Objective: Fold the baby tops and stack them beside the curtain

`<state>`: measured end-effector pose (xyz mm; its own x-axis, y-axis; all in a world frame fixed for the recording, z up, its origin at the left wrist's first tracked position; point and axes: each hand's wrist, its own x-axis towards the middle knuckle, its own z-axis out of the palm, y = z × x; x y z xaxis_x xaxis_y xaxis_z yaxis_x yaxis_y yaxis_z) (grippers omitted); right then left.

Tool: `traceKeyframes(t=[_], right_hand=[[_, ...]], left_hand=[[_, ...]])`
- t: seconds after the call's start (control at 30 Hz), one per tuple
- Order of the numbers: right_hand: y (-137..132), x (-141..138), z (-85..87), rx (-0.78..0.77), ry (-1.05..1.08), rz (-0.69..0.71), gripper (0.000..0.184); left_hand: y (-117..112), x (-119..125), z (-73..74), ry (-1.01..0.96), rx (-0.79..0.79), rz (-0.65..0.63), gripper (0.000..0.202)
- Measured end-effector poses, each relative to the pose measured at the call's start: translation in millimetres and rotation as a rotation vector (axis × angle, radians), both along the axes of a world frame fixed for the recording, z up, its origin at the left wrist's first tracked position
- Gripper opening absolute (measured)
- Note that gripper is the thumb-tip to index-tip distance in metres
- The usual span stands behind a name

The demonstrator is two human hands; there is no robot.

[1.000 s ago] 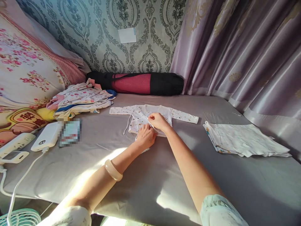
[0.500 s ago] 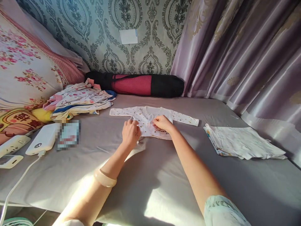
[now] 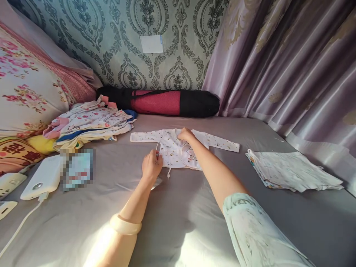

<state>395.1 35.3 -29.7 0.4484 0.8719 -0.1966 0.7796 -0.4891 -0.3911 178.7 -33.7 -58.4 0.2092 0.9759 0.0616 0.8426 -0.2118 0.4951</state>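
Head view: left hand (image 3: 152,165) fingers look pinched narrow on a white tie cord (image 3: 158,146); right hand (image 3: 186,135) fingers curled narrow at the neckline, can't tell if they grip cloth. Shirt (image 3: 170,158) lies spread on the bed (image 3: 164,218). Risks: hard left tug could skew the front; right forearm (image 3: 214,167) blocks part of it, so creases may go unnoticed; loose cord (image 3: 169,172) past the hem could get trapped underneath.

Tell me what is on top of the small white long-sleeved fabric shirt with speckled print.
The bare right hand is over the shirt, near its top, with the forearm passing across the front. Cloth beneath hand and forearm is covered and cannot be seen.
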Motion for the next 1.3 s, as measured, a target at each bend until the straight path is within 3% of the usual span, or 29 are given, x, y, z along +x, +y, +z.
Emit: traceKeyframes(t=[0.13,0.3,0.6,0.93,1.03,1.17,1.3], right_hand=[[8,-4,3.3,-0.106,-0.037,0.010,0.046],[13,-7,7.3,-0.207,-0.055,0.032,0.047],[-10,-15,1.5,0.011,-0.265,0.048,0.028],[-14,-32,-1.4,0.070,-0.366,0.041,0.044],[-15,-47,-4.3,0.184,-0.432,0.162,0.042],[-12,-65,-16.2,0.190,-0.349,0.384,0.045],[-4,-62,-32.2,0.093,-0.268,0.384,0.063]], left_hand=[[0,1,5.2,-0.031,-0.079,-0.005,0.031],[-2,2,11.7,-0.006,-0.088,-0.043,0.041],[-5,1,11.1,0.213,-0.015,-0.097,0.047],[-10,2,11.7,0.261,0.061,-0.075,0.045],[-11,3,12.5,0.265,0.156,-0.072,0.042],[-12,2,8.3,0.260,0.211,-0.224,0.042],[-12,0,3.4,0.311,0.103,-0.306,0.054]])
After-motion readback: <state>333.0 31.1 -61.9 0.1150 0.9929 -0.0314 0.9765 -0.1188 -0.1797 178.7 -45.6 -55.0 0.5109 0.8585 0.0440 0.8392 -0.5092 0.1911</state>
